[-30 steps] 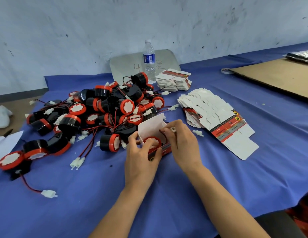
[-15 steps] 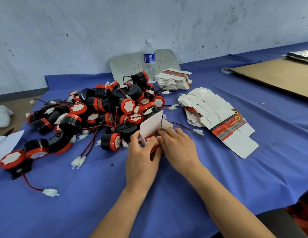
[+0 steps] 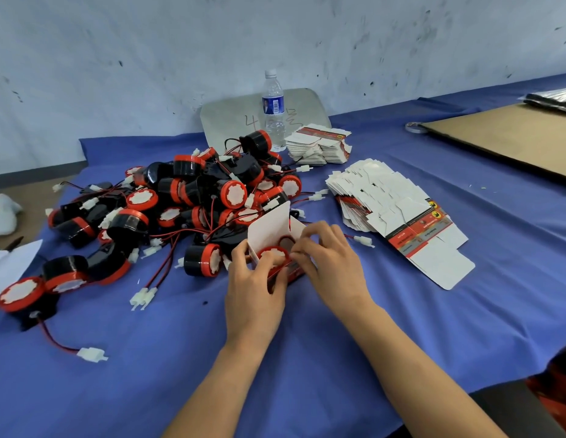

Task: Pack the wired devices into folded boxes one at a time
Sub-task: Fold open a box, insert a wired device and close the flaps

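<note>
A small folded box with its white lid flap up stands on the blue cloth in front of me. A red-rimmed round device sits in its open top. My left hand grips the box's near side, thumb on its left wall. My right hand holds the box's right end, fingertips at the device and its red wire. The wire's white connector lies on the cloth past my right hand. A heap of black and red wired devices lies to the left.
Flat unfolded boxes are fanned out on the right, with a second stack behind near a water bottle. A brown cardboard sheet lies at the far right. One loose device sits at the left edge.
The lid flap has come up and the device's red rim shows again in the box. My right hand shifted slightly right at the box end. The connector lies farther out on the cloth than a second ago.
</note>
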Demonstrator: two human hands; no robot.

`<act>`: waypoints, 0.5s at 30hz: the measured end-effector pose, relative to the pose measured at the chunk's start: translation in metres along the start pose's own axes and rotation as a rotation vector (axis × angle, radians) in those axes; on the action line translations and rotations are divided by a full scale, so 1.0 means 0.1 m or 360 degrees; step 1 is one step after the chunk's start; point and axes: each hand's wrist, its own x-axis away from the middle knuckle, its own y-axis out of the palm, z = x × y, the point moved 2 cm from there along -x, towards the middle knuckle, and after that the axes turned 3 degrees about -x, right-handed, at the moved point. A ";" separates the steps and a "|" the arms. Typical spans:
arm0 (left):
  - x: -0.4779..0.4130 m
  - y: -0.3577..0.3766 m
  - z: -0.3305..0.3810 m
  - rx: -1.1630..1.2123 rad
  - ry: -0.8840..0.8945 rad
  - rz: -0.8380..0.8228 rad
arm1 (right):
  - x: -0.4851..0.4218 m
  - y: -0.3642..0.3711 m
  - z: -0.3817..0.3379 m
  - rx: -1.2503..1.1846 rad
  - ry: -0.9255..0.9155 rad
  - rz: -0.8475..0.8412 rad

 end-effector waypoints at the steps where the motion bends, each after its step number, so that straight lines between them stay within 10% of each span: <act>1: 0.00 0.00 0.00 -0.0003 0.0008 -0.0003 | 0.00 -0.01 -0.02 0.0010 0.0017 0.0052; 15: 0.00 -0.01 0.00 0.0028 0.0037 -0.0013 | -0.05 0.13 0.20 -0.0228 0.0214 -0.0241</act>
